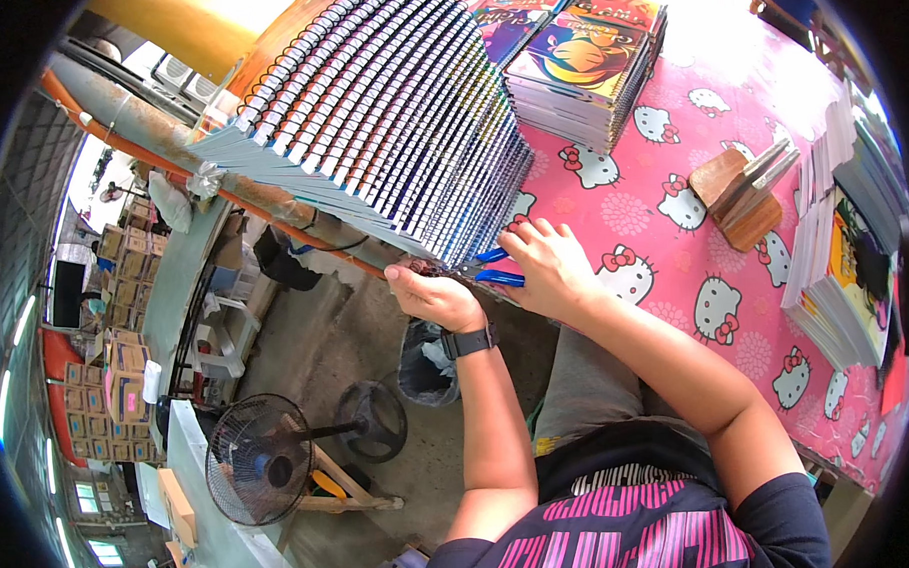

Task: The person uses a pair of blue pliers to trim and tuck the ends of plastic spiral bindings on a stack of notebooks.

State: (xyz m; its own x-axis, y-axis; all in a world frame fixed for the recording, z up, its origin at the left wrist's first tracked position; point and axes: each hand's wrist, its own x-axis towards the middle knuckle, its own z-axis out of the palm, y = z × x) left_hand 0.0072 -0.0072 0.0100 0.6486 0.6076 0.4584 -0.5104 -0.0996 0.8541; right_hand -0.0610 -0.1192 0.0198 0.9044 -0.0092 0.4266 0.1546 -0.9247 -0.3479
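A tall stack of spiral-bound notebooks (pixel 369 127) leans at the table's near left edge, its coil bindings facing me in rows. My right hand (pixel 552 268) is closed round a pair of blue-handled cutting pliers (pixel 499 278); their jaws point left at the bottom corner of the stack. Palm up and cupped, my left hand (pixel 435 297) lies just left of the jaws, below that corner. Its thumb points up and left, while its other fingers are partly hidden. Something small and dark shows at the top of its palm, too unclear to name. A dark watch (pixel 470 341) circles my left wrist.
More spiral notebooks (pixel 587 64) are piled behind, on the pink patterned table cover (pixel 632 203). To the right are a wooden block holder (pixel 742 199) and stacked books (pixel 840 281). A standing fan (pixel 260 458) and a lined bin (pixel 427 365) occupy the floor at left.
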